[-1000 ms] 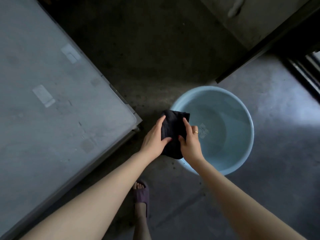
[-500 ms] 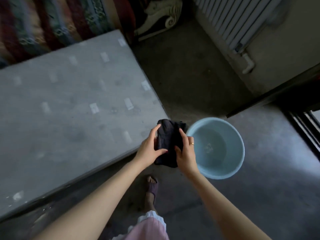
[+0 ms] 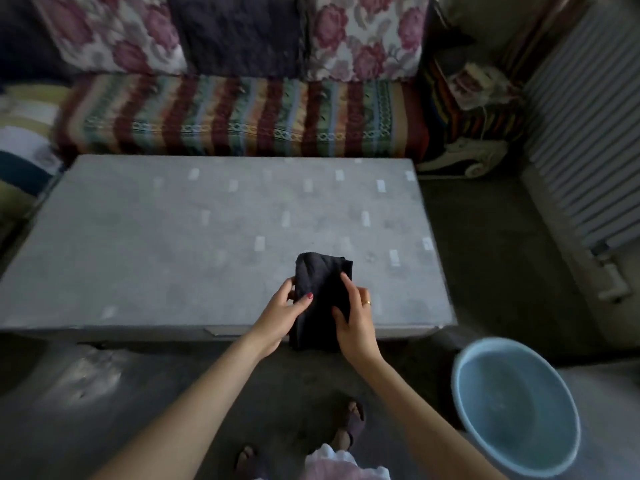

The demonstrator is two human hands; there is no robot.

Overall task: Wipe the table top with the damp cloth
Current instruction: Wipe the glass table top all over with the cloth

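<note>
Left hand [image 3: 281, 311] grips the left edge of the cloth [image 3: 320, 299], thumb laid over its face and fingers curled behind. Right hand [image 3: 355, 315] grips the right edge likewise, thumb and forefinger on the face, a ring on one finger. Both hands hold the cloth; neither is free.

The cloth is dark and folded into a long strip. Its long axis runs from 6 o'clock to 12 o'clock, away from the person. It lies between the two hands, equally near to each. The far end sits over the near part of the table [image 3: 173, 237]; the near end hangs past the table's front edge. Whether it touches the table top cannot be told.

The table is grey, with pale patches dotted across it. Most of its top lies toward 10 to 12 o'clock of the hands. A basin [image 3: 467, 410] holding water stands on the floor at 4 o'clock.

Judgement: wiping not yet begun. The cloth needs setting flat, then pushing toward 12 o'clock.
</note>
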